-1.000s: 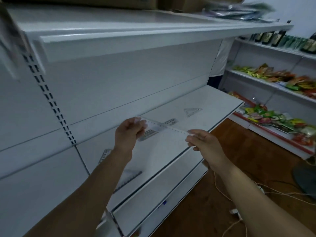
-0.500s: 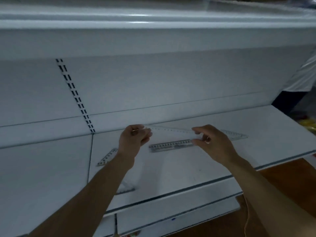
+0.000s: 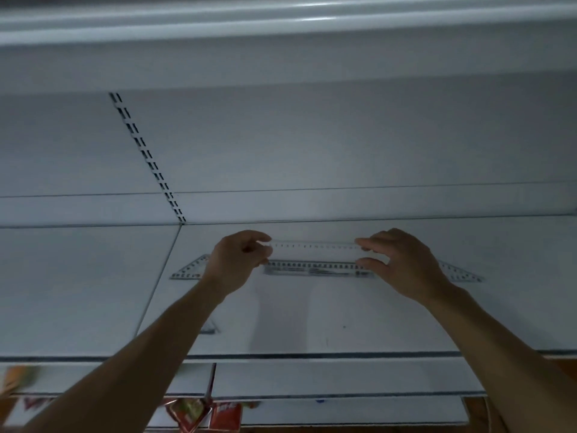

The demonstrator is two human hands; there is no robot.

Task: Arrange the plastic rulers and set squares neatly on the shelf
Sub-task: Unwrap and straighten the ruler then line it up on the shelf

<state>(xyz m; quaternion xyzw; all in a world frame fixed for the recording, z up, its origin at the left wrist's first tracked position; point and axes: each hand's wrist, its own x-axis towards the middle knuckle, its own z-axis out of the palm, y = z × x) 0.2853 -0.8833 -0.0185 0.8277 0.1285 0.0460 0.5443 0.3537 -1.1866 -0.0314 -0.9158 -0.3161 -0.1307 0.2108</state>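
A clear plastic ruler is held level just above the white shelf. My left hand pinches its left end and my right hand pinches its right end. Right below it a second clear ruler lies flat on the shelf. A clear set square lies to the left, partly behind my left wrist. Another set square pokes out to the right of my right hand. A small clear corner shows beside my left forearm.
The upper shelf's edge overhangs close above. A slotted upright runs down the back panel. Red snack packets hang on the level below, and orange ones sit at the lower left.
The view has swung left and closer to face the shelf squarely. Both hands have carried the clear ruler back over the shelf, level and parallel above the lying ruler.
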